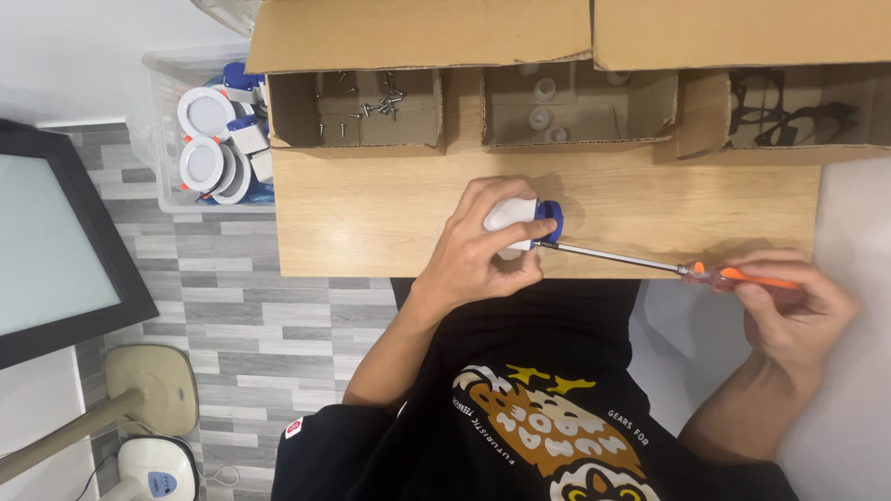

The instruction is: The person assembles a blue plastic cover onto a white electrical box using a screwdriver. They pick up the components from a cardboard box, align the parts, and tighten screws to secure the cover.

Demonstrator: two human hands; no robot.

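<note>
Three open brown cardboard boxes [557, 102] line the far edge of the wooden table [371, 213]. The left hand [478, 255] grips a white-and-blue part [524, 221] at the near edge. The right hand [794, 301] is closed around an orange-handled screwdriver [705, 270], its tip at the part.

A single camera, worn on the person's head, looks almost straight down over the chest and lap, so the black printed shirt [520, 417] fills the bottom centre of the view and both forearms reach up into it from below. The wooden tabletop [371, 213] lies across the middle, close beneath the lens, with the open cardboard boxes [418, 37] along its far edge at the top of the picture. At the left the view runs past the table's edge to the grey plank floor [232, 306] well below, and a pale surface [854, 445] closes the right side.
</note>
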